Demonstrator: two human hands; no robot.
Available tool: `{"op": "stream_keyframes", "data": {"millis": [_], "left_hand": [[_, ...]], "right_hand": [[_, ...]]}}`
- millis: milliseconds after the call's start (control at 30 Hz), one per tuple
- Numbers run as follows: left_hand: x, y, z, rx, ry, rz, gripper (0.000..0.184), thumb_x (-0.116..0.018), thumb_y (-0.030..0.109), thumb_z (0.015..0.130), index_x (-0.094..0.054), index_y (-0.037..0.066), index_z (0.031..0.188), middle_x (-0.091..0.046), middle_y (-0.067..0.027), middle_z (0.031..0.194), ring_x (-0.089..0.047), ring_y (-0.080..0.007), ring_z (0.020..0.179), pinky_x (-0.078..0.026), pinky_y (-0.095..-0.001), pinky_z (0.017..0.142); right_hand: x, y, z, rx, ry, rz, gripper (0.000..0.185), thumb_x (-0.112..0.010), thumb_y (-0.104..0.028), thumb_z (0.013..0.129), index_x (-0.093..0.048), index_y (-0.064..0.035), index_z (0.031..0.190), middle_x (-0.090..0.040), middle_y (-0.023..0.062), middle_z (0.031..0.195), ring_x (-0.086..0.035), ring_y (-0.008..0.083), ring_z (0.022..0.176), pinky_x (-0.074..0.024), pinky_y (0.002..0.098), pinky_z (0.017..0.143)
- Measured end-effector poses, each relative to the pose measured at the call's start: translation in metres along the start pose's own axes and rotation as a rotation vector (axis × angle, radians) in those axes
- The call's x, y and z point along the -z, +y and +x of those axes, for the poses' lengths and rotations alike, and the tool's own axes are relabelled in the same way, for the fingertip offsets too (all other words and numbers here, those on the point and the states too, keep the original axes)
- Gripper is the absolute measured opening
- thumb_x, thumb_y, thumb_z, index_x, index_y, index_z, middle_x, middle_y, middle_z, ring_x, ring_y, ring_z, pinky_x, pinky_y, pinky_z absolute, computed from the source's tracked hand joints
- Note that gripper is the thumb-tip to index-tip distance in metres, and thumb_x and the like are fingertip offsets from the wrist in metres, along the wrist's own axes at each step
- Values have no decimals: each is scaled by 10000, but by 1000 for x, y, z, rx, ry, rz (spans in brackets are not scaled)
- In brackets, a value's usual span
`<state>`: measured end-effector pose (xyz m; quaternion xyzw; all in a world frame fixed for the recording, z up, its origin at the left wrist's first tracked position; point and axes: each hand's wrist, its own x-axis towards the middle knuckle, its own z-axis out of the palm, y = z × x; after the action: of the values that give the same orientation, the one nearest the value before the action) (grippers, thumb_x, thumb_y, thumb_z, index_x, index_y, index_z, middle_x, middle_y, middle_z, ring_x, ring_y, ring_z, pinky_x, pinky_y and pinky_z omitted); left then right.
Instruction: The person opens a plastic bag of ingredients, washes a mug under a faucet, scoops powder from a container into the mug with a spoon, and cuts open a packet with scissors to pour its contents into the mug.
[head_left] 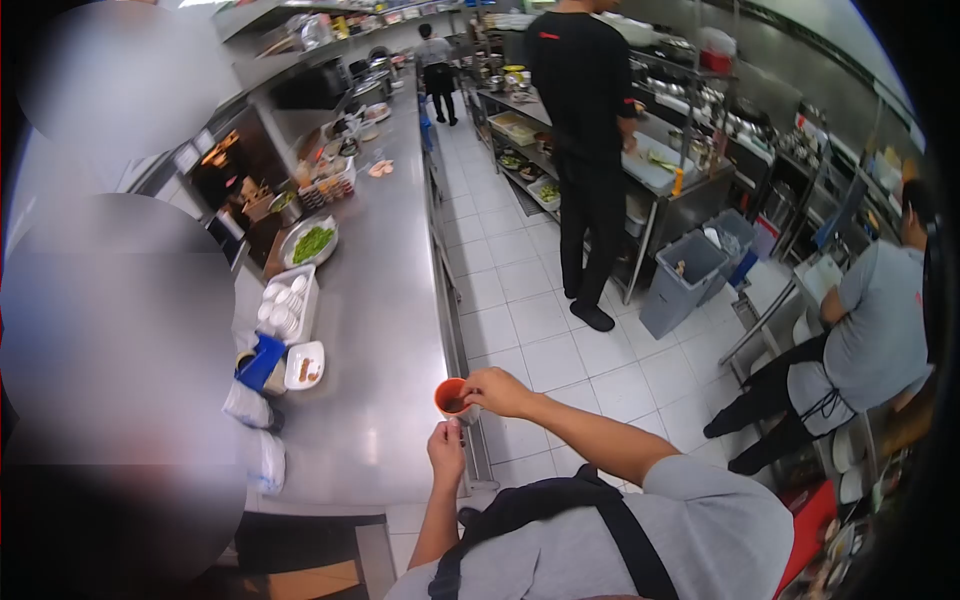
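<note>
An orange-rimmed cup (449,388) with something dark inside is held over the right edge of the steel counter (385,300). My left hand (446,450) is closed on the cup's lower side, its thumb pointing up. At the cup's mouth is my right hand (497,391), its fingers bent together at the rim and partly inside; what they pinch, if anything, is hidden. Left of the cup, a white dish (305,383) with small brown pieces lies on the counter beside a white tray (312,308) of white items.
A bowl of greens (332,226) and containers line the counter's left side. One person in black (580,90) stands at the prep table across the aisle, beside grey bins (672,290). Another person in grey (880,300) is at the right; a third is far down the aisle.
</note>
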<state>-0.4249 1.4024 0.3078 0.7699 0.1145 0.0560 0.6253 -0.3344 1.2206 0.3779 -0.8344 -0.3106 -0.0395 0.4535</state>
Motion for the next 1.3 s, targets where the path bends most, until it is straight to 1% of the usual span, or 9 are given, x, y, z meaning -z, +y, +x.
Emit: {"op": "stream_keyframes", "data": {"millis": [167, 467, 600, 700, 800, 900, 933, 1067, 1300], "left_hand": [[-98, 23, -18, 28, -213, -55, 357, -571, 295, 1079, -638, 18, 865, -595, -6, 745, -574, -94, 675, -509, -275, 630], [-246, 51, 6, 39, -593, 113, 367, -596, 302, 1064, -681, -27, 925, -646, -30, 800, -623, -100, 719, -594, -298, 706], [-314, 45, 34, -38, -690, 116, 380, -611, 320, 1051, -677, -22, 899, -646, -41, 747, -625, -101, 689, -577, -301, 666], [-361, 60, 62, -146, -774, 200, 384, -615, 334, 1042, -686, -16, 900, -668, -57, 699, -640, -122, 644, -517, -308, 611], [-406, 72, 91, -96, -832, 170, 369, -623, 330, 1037, -703, -13, 926, -685, -69, 713, -648, -124, 642, -512, -303, 610], [-440, 84, 124, -82, -895, 151, 361, -629, 327, 1033, -710, -12, 940, -677, -62, 722, -649, -122, 658, -513, -296, 620], [-450, 85, 134, -72, -907, 131, 362, -630, 329, 1033, -709, -12, 939, -672, -58, 721, -646, -119, 662, -512, -295, 622], [-475, 94, 165, -44, -901, 64, 370, -634, 340, 1032, -704, -9, 930, -652, -39, 716, -629, -108, 670, -506, -293, 627], [-501, 84, 207, 19, -710, 95, 393, -634, 356, 1030, -690, -11, 902, -667, -58, 732, -648, -117, 674, -525, -291, 637]], "right_hand": [[116, 25, -73, -171, 126, 156, 160, -738, -125, 873, -760, -24, 995, -713, 132, 940, -694, 307, 855, -557, 399, 791], [227, 102, -171, -374, 230, -177, 128, -715, -108, 887, -760, -31, 978, -716, 131, 963, -701, 288, 861, -562, 374, 786], [268, 123, -180, -357, 472, 98, 125, -731, -76, 861, -769, -33, 972, -715, 123, 922, -696, 277, 829, -558, 372, 752], [296, 168, -191, -508, 318, -300, 128, -753, -80, 860, -767, -14, 969, -722, 130, 915, -696, 264, 806, -547, 365, 731], [334, 174, -173, -639, 473, -32, 124, -757, -89, 864, -761, -8, 958, -730, 138, 919, -686, 269, 789, -541, 370, 734], [361, 207, -165, -721, 467, -191, 139, -760, -91, 829, -751, -5, 937, -728, 178, 906, -709, 337, 823, -558, 414, 752], [368, 223, -164, -700, 438, -239, 130, -772, -98, 850, -750, -5, 937, -737, 143, 893, -711, 253, 770, -556, 378, 706], [390, 291, -164, -703, 707, 252, 122, -773, -91, 899, -720, 9, 944, -736, 62, 886, -649, 97, 740, -537, 279, 671], [445, 443, -196, -784, 1078, 1001, 166, -688, -72, 953, -645, -2, 1097, -695, 89, 926, -707, 208, 842, -605, 353, 769]]}}
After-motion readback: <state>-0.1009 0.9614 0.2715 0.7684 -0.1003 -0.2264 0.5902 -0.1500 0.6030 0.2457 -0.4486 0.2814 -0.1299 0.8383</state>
